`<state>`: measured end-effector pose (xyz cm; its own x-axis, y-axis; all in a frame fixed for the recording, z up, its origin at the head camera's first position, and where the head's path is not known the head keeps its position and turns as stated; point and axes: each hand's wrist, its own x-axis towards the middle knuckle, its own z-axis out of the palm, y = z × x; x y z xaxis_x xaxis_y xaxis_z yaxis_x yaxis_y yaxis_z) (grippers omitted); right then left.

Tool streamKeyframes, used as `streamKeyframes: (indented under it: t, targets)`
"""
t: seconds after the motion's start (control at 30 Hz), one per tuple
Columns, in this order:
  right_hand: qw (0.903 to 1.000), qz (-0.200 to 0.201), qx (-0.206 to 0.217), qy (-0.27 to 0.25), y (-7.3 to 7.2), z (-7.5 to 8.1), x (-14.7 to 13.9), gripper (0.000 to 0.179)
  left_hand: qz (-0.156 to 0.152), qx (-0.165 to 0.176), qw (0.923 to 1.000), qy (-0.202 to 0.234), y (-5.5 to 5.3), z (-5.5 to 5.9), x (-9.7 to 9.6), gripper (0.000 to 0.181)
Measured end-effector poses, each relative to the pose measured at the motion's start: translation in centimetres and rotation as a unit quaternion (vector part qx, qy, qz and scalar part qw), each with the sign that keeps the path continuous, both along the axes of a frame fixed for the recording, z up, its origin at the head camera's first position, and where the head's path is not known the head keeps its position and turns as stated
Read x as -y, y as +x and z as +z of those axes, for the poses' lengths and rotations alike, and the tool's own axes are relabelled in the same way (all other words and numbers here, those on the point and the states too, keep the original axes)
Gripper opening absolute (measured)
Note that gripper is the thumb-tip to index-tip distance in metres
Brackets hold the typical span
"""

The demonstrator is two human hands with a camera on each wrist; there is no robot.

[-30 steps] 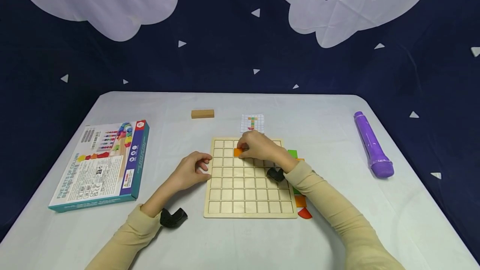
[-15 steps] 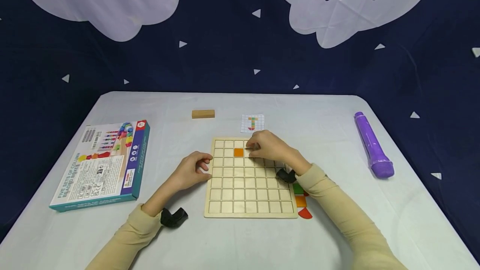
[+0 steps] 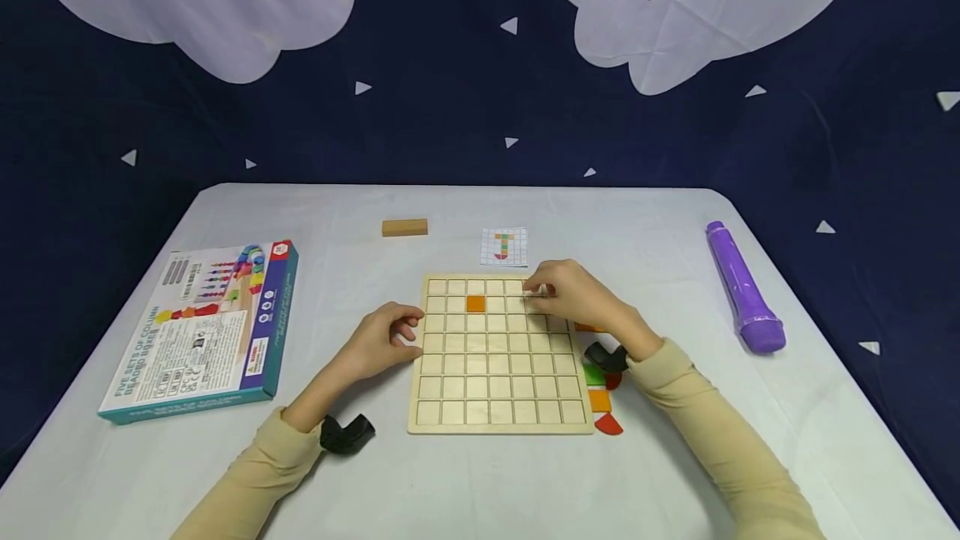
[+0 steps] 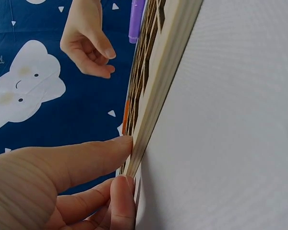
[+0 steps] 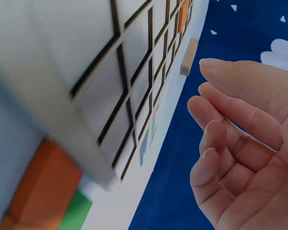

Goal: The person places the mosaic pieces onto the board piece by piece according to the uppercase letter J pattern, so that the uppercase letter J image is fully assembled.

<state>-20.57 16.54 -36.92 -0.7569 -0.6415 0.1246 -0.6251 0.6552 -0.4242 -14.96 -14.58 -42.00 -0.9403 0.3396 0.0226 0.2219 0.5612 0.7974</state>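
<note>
A pale wooden grid board (image 3: 480, 367) lies flat on the table, with one orange square tile (image 3: 476, 303) in its second row. My left hand (image 3: 377, 344) touches the board's left edge with thumb and index fingertips spaced apart along it. Over the board's upper right squares hovers my right hand (image 3: 576, 297), fingers loosely bent; the right wrist view shows nothing between them. Along the board's right side lie a green tile (image 3: 594, 375), an orange tile (image 3: 599, 400) and a red rounded wedge (image 3: 608, 423). My right forearm and wrist partly hide other pieces there.
Behind the board lies a small card (image 3: 504, 247) printed with a coloured grid figure. A wooden block (image 3: 405, 227) is to its left. A flat toy box (image 3: 202, 332) occupies the table's left, a purple microphone-shaped object (image 3: 745, 286) its right.
My right hand has let go of the orange tile, leaving it in the grid, and moved rightward across the board. My left hand has stayed at the board's edge.
</note>
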Motion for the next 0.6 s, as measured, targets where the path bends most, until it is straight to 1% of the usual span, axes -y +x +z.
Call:
streamKeyframes:
  t: [0.13, 0.33, 0.6]
  targets:
    - [0.9999, -0.009, -0.005, -0.007, 0.3, 0.1, -0.8, 0.019, 0.003, 0.002, 1.0, 0.0, 0.1, -0.1, 0.1, 0.05]
    - [0.9994, -0.034, -0.006, -0.011, 0.8, 0.0, -2.6, 0.019, -0.002, -0.001, 1.0, 0.0, 0.0, -0.2, 0.0, 0.05]
    - [0.9974, -0.07, -0.014, -0.011, 1.0, -0.5, -4.4, 0.018, -0.002, -0.005, 1.0, 0.002, 0.0, -0.1, 0.2, 0.049]
